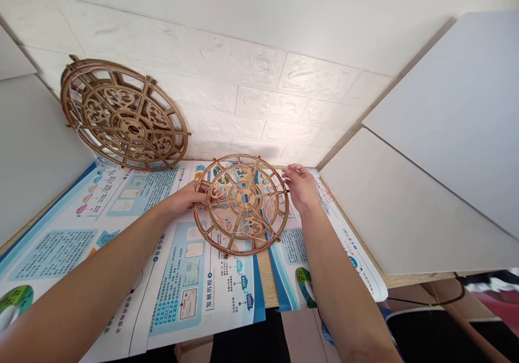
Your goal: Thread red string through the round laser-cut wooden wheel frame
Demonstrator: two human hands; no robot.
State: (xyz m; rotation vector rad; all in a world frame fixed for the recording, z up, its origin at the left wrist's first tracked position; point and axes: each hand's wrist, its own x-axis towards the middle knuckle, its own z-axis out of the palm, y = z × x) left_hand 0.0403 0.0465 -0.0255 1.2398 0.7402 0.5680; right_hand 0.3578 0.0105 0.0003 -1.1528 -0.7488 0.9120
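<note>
A round openwork frame (246,197), brown and wheel-like with spokes and scroll cutouts, is held tilted over the printed posters. My left hand (190,198) grips its left rim, thumb in front and fingers partly hidden behind. Beside the right rim is my right hand (299,185), its fingertips pinched together on a thin wire (283,175). Thin pinkish-white wires (270,220) run loosely across the face of the frame.
Several similar round frames (133,128) lean stacked against the white brick-patterned wall (259,101) at the left. Posters (182,298) cover the wooden table. Loose reddish wires (325,194) lie right of my right hand. White panels (421,206) stand at the right.
</note>
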